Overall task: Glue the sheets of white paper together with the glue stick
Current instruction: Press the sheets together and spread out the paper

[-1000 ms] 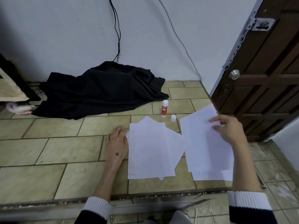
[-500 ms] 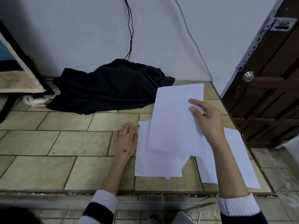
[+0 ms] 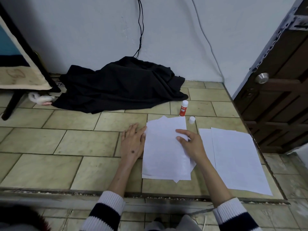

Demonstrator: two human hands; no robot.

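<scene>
The stack of white sheets (image 3: 164, 147) is lying on the tiled floor (image 3: 50, 147) in front of the person, its layers slightly fanned so that corners are poking out at the top and bottom edges. The right hand (image 3: 191, 144) is resting on the top sheet near its right edge, its fingers (image 3: 180, 130) spread flat and released, pressing down rather than gripping anything. The left hand (image 3: 131, 142) is lying palm down just beside the stack's left edge, its fingers touching that edge, also released and grasping nothing. The glue stick (image 3: 183, 108) is standing upright just beyond the stack's far right corner, uncapped, and its white cap (image 3: 191, 120) is sitting apart just beside it. To the right, 2 or more loose sheets (image 3: 238, 159) are waiting, overlapping one another. Farther off, a black cloth (image 3: 121, 85) is heaped against the wall and a wooden door (image 3: 280, 97) is standing at the right.

The step in hand looks like pressing a freshly laid sheet onto the stack. The next move probably calls for reaching to the glue stick, coating the top sheet, then bringing over another loose sheet and squaring it up
</scene>
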